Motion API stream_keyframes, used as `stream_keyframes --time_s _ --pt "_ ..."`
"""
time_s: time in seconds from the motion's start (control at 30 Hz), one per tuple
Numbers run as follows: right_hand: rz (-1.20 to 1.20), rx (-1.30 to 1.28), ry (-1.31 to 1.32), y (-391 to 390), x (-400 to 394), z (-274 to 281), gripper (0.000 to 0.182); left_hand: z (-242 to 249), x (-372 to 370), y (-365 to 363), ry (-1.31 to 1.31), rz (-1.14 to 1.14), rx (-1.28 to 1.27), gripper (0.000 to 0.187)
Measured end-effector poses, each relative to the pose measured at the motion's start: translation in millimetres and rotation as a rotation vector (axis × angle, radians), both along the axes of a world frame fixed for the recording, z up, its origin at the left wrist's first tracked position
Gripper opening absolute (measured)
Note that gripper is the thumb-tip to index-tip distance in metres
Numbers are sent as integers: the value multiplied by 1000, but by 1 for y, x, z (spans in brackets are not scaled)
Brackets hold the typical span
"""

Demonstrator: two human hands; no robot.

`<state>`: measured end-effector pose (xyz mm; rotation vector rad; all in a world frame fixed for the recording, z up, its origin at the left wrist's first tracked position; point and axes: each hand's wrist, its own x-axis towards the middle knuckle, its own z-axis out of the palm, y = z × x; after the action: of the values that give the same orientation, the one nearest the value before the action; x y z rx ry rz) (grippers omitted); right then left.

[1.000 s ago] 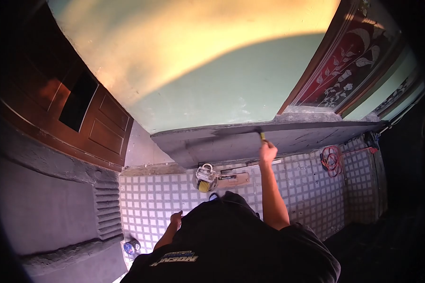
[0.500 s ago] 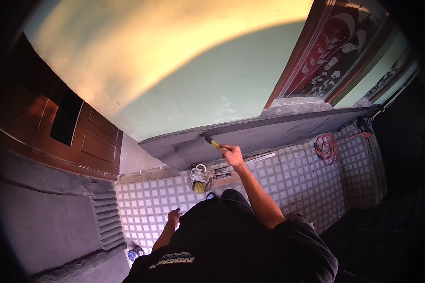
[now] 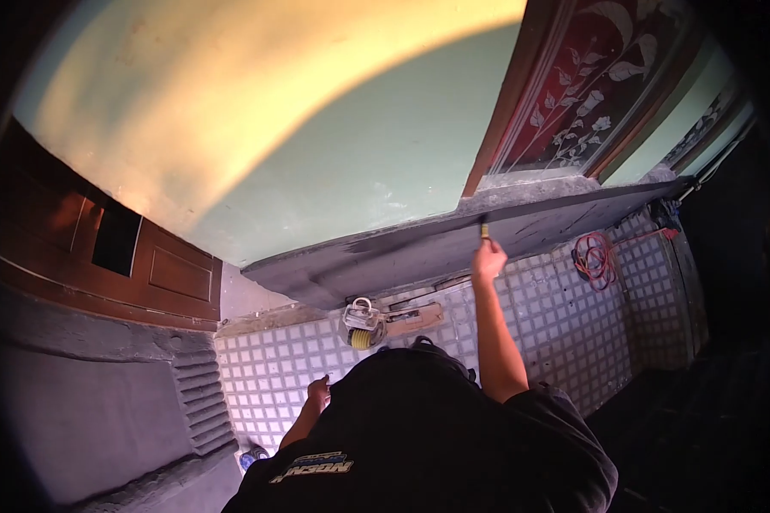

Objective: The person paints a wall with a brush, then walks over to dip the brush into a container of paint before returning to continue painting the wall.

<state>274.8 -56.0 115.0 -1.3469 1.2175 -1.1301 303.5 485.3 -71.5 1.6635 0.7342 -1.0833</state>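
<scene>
In my right hand (image 3: 488,260) is a paintbrush (image 3: 485,232) with a yellow handle, held by closed fingers. Its dark bristles touch the upper part of the low grey wall band (image 3: 419,250), just below the window sill. A darker wet-looking streak runs along the band's top edge to the left of the brush. My left hand (image 3: 319,392) hangs low by my body, over the tiled floor. Its fingers look curled, and a small dark tip shows at them; what it holds, if anything, I cannot make out.
On the tiled floor (image 3: 274,368) stands a clear container (image 3: 362,318) with a pale handle and a yellow ribbed part, beside a brown flat piece (image 3: 415,319). A red cable coil (image 3: 595,261) lies right. A brown door (image 3: 180,267) and a flower-patterned window (image 3: 573,111) flank the green wall.
My right hand has carried the paintbrush to the right along the band, and its handle now points more upright. The left hand stays nearly where it was. The view has shifted slightly.
</scene>
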Motion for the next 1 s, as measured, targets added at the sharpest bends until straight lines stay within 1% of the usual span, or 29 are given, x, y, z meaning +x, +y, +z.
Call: stream_keyframes --time_s 0.07,0.1,0.13,0.17,0.2,0.27,0.33,0.37,0.4,0.43,0.47,0.5,0.53,0.57,0.6,0.67,0.73,0.77,0.8,0.83,0.87,0.9,0.93,0.97,1.0 --pt "168 255 -135 41 17 -5 16 5 1 -9 8 6 -3 32" --pt "303 277 -128 67 19 7 15 7 2 -14 10 10 -6 33" --pt "430 298 -100 84 24 -1 15 9 2 -19 15 14 -9 33" --pt "588 389 36 100 22 15 16 11 -1 -23 23 18 -11 33" --pt "781 329 58 105 22 10 19 13 -4 -28 30 24 -14 34" --pt "905 360 147 98 23 9 21 17 -7 -38 38 40 -24 35" --pt "822 303 115 71 19 0 22 20 -6 -45 42 59 -35 36" --pt "755 298 147 55 9 20 23 22 -5 -48 43 69 -42 36" --pt "677 220 144 31 4 8 23 23 -3 -51 43 79 -50 37" --pt "620 197 127 9 -4 9 23 21 -1 -52 39 80 -50 37" --pt "529 218 78 -16 -12 -4 22 15 -1 -53 5 61 -57 38" --pt "389 154 112 -34 -20 -10 22 12 -1 -54 -28 43 -64 40" --pt "314 262 130 -50 -32 -6 23 17 -3 -56 -27 43 -65 40" --pt "148 189 198 -65 -38 -16 24 26 -6 -58 -38 65 -72 40" --pt "49 187 238 -75 -43 -13 25 29 -9 -60 -48 86 -79 40" --pt "-69 181 192 -82 -47 -7 25 33 -11 -65 -42 77 -77 40" --pt "-46 95 259 -77 -43 -10 23 35 -10 -67 -34 61 -69 41" --pt "-12 35 177 -72 -36 -28 21 37 -7 -70 -32 50 -66 41" --pt "93 15 121 -55 -32 -24 20 38 -4 -73 -30 38 -64 41" --pt "150 -30 229 -28 -27 -2 20 39 -1 -76 -28 28 -61 42" --pt "266 -20 133 -9 -20 -4 19 40 0 -78 -23 19 -58 42" --pt "387 20 171 10 -16 -3 19 40 -1 -79 -16 11 -52 42" --pt "569 112 192 21 -15 -7 19 41 -2 -80 -9 4 -47 43" --pt "751 48 90 32 -13 -5 17 42 -2 -82 -6 -2 -45 43" --pt "748 45 88 35 -13 8 17 42 0 -85 -3 -8 -44 43"
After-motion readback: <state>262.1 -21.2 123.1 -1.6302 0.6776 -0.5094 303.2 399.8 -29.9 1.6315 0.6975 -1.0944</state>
